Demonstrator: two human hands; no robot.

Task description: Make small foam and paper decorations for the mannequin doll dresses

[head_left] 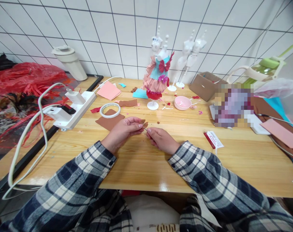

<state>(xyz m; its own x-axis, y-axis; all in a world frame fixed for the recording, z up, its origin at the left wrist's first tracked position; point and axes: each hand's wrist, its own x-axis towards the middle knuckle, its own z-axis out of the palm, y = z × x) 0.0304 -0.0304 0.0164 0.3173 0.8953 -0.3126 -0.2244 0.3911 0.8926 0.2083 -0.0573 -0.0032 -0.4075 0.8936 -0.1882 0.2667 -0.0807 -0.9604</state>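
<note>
My left hand [129, 130] pinches a small pleated brown paper piece [145, 123] between thumb and fingers, above the middle of the wooden table. Close beside it on the right, my right hand [161, 138] is closed on a thin dark stick-like item [145, 128] whose tip meets the brown piece. A sheet of brown paper [109, 120] lies just left of my left hand, with a white tape roll [110, 110] partly on it. Farther back stands a mannequin [158, 77] in a pink, blue and red paper dress.
A power strip [80, 108] with cables lies at the left, near red plastic [28, 77]. Behind are a pink bowl [182, 103], cardboard box [205, 85], white cup [70, 62] and bare mannequins [188, 48]. A small red-and-white packet [213, 140] lies at the right.
</note>
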